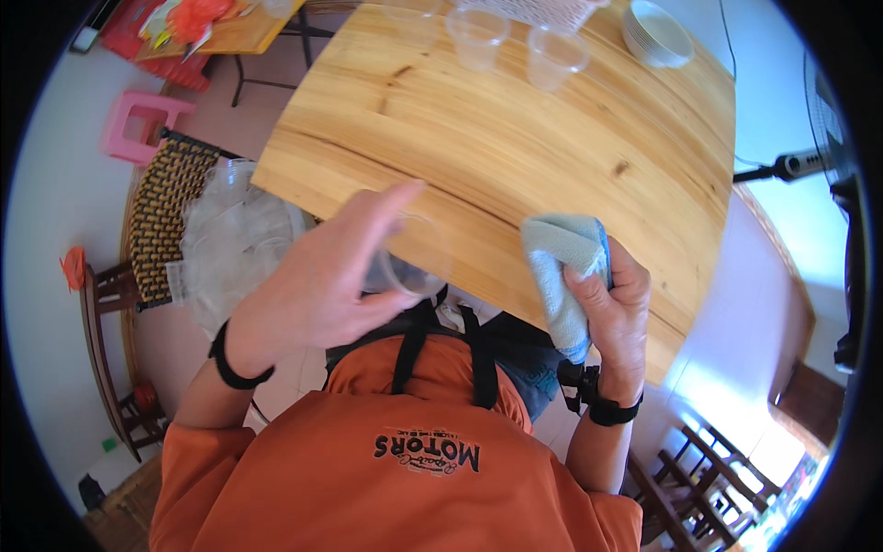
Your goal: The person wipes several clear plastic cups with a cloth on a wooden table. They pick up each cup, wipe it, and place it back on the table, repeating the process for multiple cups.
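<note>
At the near edge of the wooden surface (515, 156), the left hand (326, 276) is raised, its fingers wrapped loosely around one clear plastic cup (409, 267) tilted on its side. The right hand (612, 308) stands upright, fingers clenched on one pale blue cloth (561, 258). Farther off stand two clear cups (478, 37) and one stack of plates (655, 32).

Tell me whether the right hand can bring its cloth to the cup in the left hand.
Probably yes: the right hand grips the blue cloth close beside the clear cup in the left hand, with nothing between.
</note>
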`<state>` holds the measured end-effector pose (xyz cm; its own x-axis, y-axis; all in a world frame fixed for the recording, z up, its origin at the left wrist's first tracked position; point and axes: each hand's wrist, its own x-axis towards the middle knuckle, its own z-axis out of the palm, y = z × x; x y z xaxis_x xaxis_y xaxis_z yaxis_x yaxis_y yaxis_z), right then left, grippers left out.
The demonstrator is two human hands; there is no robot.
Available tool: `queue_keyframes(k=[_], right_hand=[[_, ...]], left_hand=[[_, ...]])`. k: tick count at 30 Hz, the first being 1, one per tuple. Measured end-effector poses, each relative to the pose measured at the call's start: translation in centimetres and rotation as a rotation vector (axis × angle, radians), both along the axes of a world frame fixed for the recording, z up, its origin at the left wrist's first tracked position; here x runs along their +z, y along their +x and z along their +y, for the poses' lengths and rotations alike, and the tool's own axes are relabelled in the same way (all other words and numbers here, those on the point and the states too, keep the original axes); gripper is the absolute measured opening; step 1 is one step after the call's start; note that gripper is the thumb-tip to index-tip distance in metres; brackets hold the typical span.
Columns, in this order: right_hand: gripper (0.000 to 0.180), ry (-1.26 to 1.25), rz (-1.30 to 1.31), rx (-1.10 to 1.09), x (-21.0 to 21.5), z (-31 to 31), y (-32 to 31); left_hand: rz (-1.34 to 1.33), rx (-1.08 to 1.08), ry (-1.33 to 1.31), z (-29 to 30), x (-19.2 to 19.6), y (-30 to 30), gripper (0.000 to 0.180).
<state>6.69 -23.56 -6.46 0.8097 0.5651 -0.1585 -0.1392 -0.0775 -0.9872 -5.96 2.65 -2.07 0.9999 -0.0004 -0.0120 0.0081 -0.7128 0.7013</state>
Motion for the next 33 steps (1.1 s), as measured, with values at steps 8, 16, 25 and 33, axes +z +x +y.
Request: queue_keyframes(k=[8, 16, 25, 33], right_hand=[[0.026, -0.242, -0.239, 0.317, 1.6, -2.6, 1.2], [0.051, -0.374, -0.121, 0.194, 0.6, -3.0, 1.6], [0.032, 0.102, 0.404, 0.094, -1.9, -3.3, 1.7], [0.041, -0.189, 0.014, 0.113, -2.8, -1.4, 0.6]], left_hand=[[-0.264, -0.373, 0.032, -6.9, -1.6, 7.3, 0.082], [-0.313, -0.587, 0.030, -9.6, -2.6, 9.9, 0.072], [-0.209, -0.470, -0.107, -7.0, -1.9, 10.4, 0.065], [0.015, -0.157, -0.521, -8.4, -5.1, 7.9, 0.041]])
